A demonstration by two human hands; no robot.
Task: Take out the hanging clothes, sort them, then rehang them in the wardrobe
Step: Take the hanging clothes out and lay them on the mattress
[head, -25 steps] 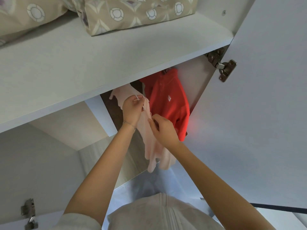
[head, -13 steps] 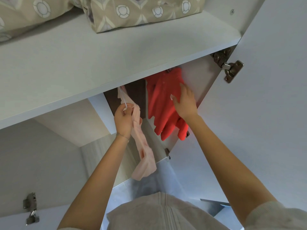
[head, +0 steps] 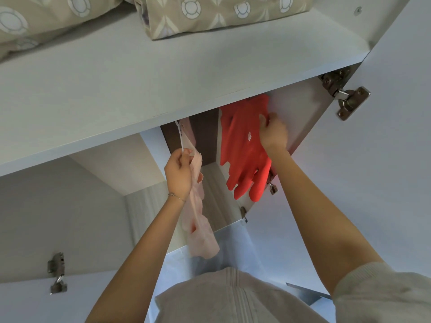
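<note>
Found the left hand point(head: 178, 173) closed round the pale pink garment point(head: 198, 206) near its top, just below the front edge of the shelf point(head: 163, 73). Saw most of that garment hanging beneath the fist, well below the shelf, with a thin white strip point(head: 179, 136) running from the fist up to the shelf's underside; could not tell whether strap or hanger.

Found the right hand point(head: 273, 134) clutching the red garment point(head: 242, 150) close under the shelf, curled into the cloth at its right side, near the top. Saw the bulk of the red cloth spread left of and below that hand, its sleeves dangling furthest from the shelf. Found the two garments apart, red to the right of pink, both under the shelf.

Noted a small white label point(head: 249, 135) on the red front, just left of the right hand; could not read any writing on it.

Saw patterned beige bedding point(head: 221, 17) lying on top of the shelf and a metal hinge point(head: 345, 99) at the shelf's right end.
</note>
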